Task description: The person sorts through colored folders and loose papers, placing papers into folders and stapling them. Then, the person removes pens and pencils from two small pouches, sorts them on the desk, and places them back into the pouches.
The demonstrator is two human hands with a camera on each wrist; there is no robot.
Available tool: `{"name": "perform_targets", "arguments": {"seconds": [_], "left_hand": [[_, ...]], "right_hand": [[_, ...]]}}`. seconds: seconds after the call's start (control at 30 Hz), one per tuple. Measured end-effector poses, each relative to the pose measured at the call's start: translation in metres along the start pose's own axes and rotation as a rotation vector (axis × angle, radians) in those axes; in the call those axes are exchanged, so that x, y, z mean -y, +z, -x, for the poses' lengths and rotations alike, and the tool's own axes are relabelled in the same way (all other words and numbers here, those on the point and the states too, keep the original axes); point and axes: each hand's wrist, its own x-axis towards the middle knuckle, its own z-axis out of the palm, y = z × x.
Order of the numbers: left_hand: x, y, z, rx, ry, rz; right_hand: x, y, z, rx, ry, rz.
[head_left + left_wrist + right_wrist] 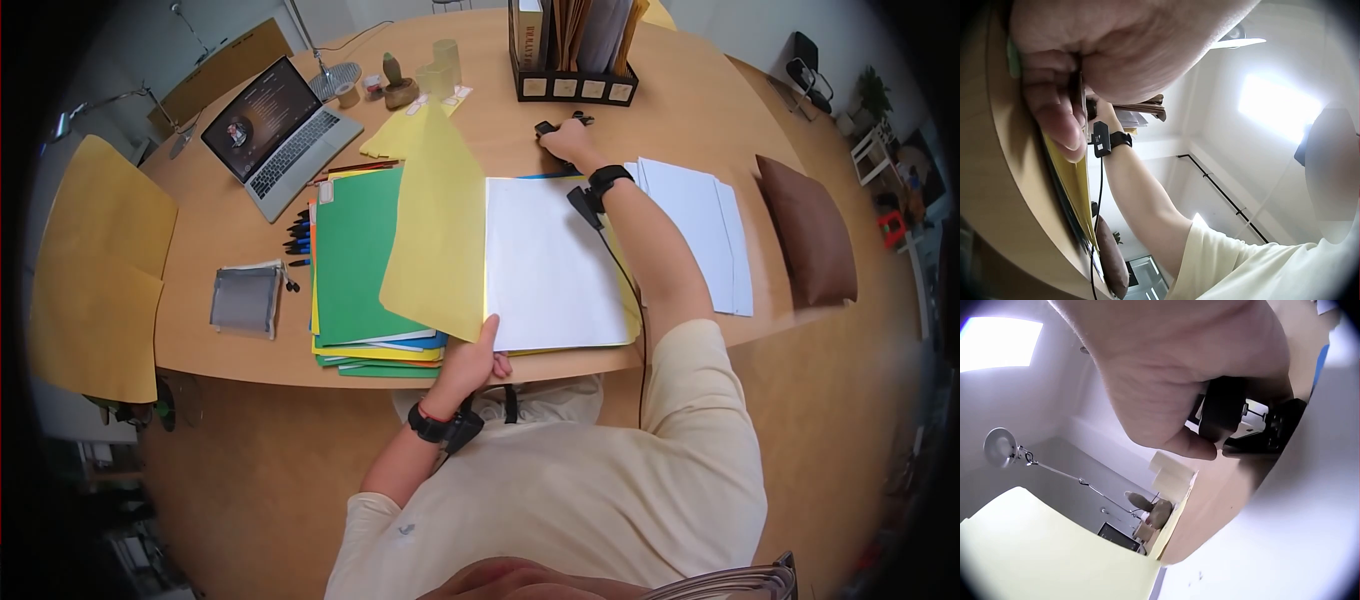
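In the head view my left hand (474,362) pinches the bottom edge of an opened yellow folder (435,230), thumb on top and the other fingers curled beneath. White paper (560,265) lies on the folder's right side, while the yellow cover stands up on the left. Beyond the paper's top edge, my right hand (570,143) grips a black hole punch (545,130) on the table. The right wrist view shows its black handle (1222,409) under my palm, with metal pins below. In the left wrist view, curled fingers (1063,128) hold the folder's edge.
Left of the folder lies a stack of colored folders (355,260), with pens (298,238) and a mesh pouch (246,298) beside it. A laptop (285,140) stands behind. White sheets (700,235) and a brown cushion (808,232) lie right; a black file organizer (575,86) stands at the back.
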Motion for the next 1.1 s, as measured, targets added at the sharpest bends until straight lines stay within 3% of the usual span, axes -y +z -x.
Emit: {"name": "perform_targets", "arguments": {"seconds": [0.17,0.27,0.47,0.57,0.67,0.77,0.87,1.0,1.1], "left_hand": [[-0.017,0.008,0.008,-0.032,-0.025,-0.028],[-0.022,0.008,0.009,0.044,0.033,-0.211],[-0.018,0.011,0.01,-0.028,-0.039,-0.144],[-0.018,0.013,0.01,-0.044,-0.064,-0.145],[-0.019,0.013,0.011,-0.057,-0.065,-0.135],[-0.022,0.016,0.015,-0.055,-0.01,-0.158],[-0.024,0.02,0.022,-0.08,0.106,-0.225],[-0.019,0.019,0.024,-0.092,0.323,-0.386],[-0.035,0.026,0.036,-0.112,0.362,-0.328]], "right_hand": [[-0.034,-0.005,-0.013,-0.068,-0.045,0.117],[-0.045,-0.013,-0.004,-0.094,-0.124,0.137],[-0.05,-0.034,0.012,-0.067,-0.133,0.105],[-0.046,-0.041,0.019,-0.111,-0.049,0.067],[-0.043,-0.051,0.044,-0.272,-0.151,0.133],[-0.045,-0.069,0.076,-0.22,-0.159,0.184],[-0.026,-0.092,0.129,0.073,0.003,0.199],[-0.04,-0.088,0.163,0.122,0.028,0.24],[-0.051,-0.084,0.168,0.112,0.05,0.173]]}}
